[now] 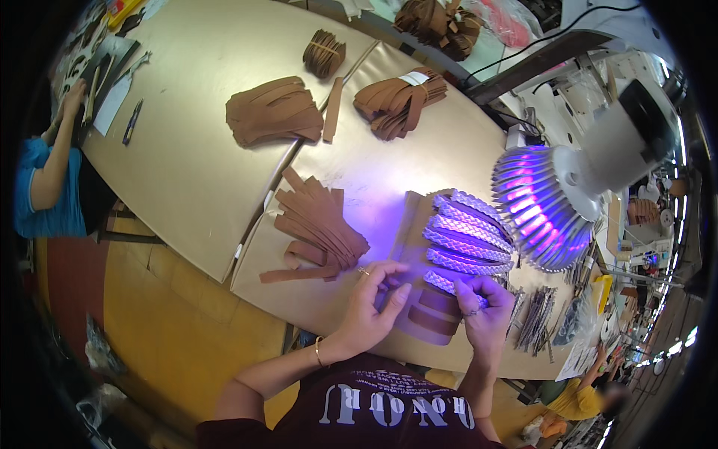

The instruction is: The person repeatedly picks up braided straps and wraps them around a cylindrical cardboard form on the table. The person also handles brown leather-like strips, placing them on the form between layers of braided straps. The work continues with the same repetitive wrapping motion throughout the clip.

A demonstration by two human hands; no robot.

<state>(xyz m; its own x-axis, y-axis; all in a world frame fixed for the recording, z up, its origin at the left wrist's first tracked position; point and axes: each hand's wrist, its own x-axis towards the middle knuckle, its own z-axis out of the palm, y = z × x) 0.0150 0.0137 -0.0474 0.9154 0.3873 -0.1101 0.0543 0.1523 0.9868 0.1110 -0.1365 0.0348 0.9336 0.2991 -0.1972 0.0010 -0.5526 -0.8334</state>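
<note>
Several braided straps [467, 226] lie side by side on a flat brown board [404, 228], lit purple by a ribbed lamp [540, 206]. My right hand [488, 308] pinches the end of the nearest braided strap [441, 281], at the board's right side. Beside the board's left edge is my left hand [376, 305], thumb and fingers apart, with nothing seen in it. Two plain brown strips [434, 323] rest on the near part of the board. Left of my left hand, a fanned pile of brown strips [318, 224] lies on the table.
Brown strip bundles [274, 112] [400, 101] and a smaller tied bundle [324, 54] sit farther back on the table [194, 150]. Thin braided pieces [535, 320] lie to the right. The lamp stands close above the board's right side. Another person in blue [56, 183] works at far left.
</note>
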